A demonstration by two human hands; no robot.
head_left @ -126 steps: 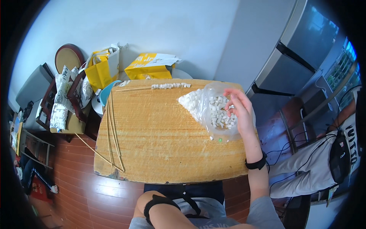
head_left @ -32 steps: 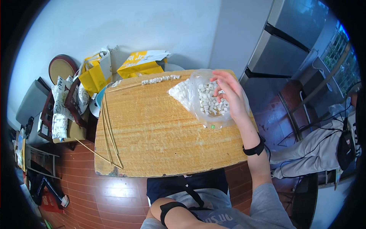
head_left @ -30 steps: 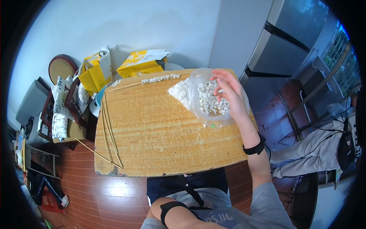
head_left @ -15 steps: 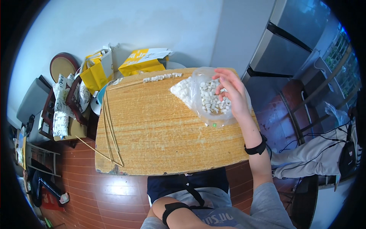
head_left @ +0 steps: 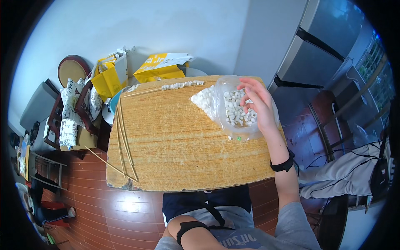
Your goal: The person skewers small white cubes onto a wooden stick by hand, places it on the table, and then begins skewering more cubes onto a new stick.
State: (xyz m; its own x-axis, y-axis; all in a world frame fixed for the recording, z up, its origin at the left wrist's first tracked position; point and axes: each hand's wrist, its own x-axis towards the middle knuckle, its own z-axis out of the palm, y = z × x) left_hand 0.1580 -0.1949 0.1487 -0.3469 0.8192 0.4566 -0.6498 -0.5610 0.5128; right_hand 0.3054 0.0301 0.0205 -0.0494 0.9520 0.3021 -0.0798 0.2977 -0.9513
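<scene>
My right hand (head_left: 259,101) hovers over a clear plastic bag (head_left: 250,132) at the far right of the wooden table (head_left: 183,141). Its fingers are bent and spread apart, with nothing visible in them. Inside the bag are many small white chunks (head_left: 238,111). A heap of whiter pieces (head_left: 203,101) sits against the bag's left side. At the far edge, a row of white pieces (head_left: 182,85) lies in line with a thin stick (head_left: 143,92). Of my left arm (head_left: 192,233) only the bent part with a black band shows; the hand is out of sight.
Several long thin sticks (head_left: 125,141) lie along the table's left side, one reaching past its edge. A small green piece (head_left: 239,138) is by the bag. Yellow paper bags (head_left: 160,73) stand behind the table, a chair with cushions (head_left: 68,133) left, a fridge (head_left: 304,62) right.
The whole view has shifted slightly, so the table appears a little farther right. My right hand stays over the bag with its fingers in nearly the same pose.
</scene>
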